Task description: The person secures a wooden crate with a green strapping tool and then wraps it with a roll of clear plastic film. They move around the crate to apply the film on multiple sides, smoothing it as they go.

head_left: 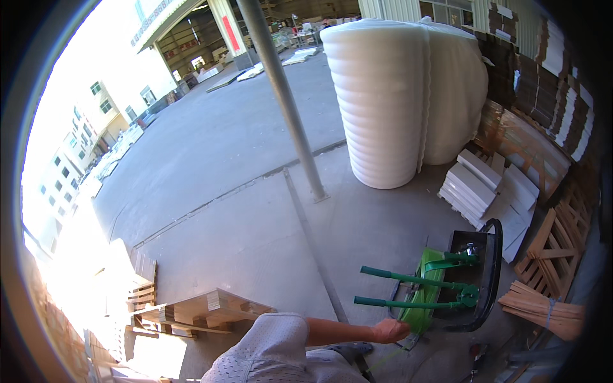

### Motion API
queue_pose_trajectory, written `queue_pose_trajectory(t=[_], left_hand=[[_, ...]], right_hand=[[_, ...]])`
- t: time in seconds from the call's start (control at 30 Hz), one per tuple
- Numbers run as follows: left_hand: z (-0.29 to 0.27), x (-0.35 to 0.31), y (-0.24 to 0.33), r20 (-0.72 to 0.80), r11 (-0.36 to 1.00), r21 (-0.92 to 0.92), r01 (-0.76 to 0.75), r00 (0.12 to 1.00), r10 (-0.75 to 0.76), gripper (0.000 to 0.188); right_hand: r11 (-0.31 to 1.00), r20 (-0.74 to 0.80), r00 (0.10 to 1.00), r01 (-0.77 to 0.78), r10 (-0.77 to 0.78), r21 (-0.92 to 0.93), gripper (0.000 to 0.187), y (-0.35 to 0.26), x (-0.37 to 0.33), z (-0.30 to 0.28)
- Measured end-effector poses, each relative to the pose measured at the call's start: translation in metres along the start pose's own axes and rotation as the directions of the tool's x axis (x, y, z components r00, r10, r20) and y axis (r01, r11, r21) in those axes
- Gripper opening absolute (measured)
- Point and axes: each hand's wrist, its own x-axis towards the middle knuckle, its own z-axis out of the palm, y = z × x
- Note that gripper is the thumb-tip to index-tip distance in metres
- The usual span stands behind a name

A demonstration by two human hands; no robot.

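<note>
- The bare left hand [391, 330] reaches in from a light grey short sleeve [274, 338]. Its fingers look curled, at the near end of a bright green, flat-sided panel or coil [423, 292]; whether they grip it or merely touch it I can't make out. The right hand is out of sight.
- The green piece leans in the open side of a black frame with a curved hoop handle [496, 271], low over the grey concrete floor [242, 262], right of the person's body.
- Across it lies a green-handled metal tool with two long parallel levers [415, 304], their free ends pointing left; a shorter green-handled metal tool [445, 262] sits just beyond.
- Handling, as a judgement: the green piece seems thin, smooth and springy, so perhaps slippery along its faces; its outer edge would give the surest hold. The long-levered tool looks stiff and heavy toward its joint; the handles suit the palms, with the joint end supported.
- Ahead stand bulky white foam rolls [383, 102], likely light and soft, with white rectangular slabs [469, 188] stacked nearby and a tied bundle of pale wooden strips [543, 311] to the right.
- Writing: no brand or label is readable on the tools or the green piece. A red vertical strip [230, 33] on a distant column may carry characters, too small to tell.
</note>
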Motion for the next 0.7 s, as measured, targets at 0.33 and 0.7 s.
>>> queue_pose_trajectory(t=[0.33, 0.7], left_hand=[[0.150, -0.065, -0.079, 0.637, 0.914, 0.360, -0.184, 0.765, -0.097, 0.019], [0.172, -0.072, -0.158, 0.683, 0.870, 0.226, 0.439, 0.565, -0.463, 0.021]], right_hand=[[0.967, 0.136, 0.973, -0.205, 0.185, 0.152, 0.041, 0.069, 0.011, 0.002], [0.646, 0.008, 0.807, -0.479, 0.590, 0.595, 0.035, 0.267, -0.199, 0.052]])
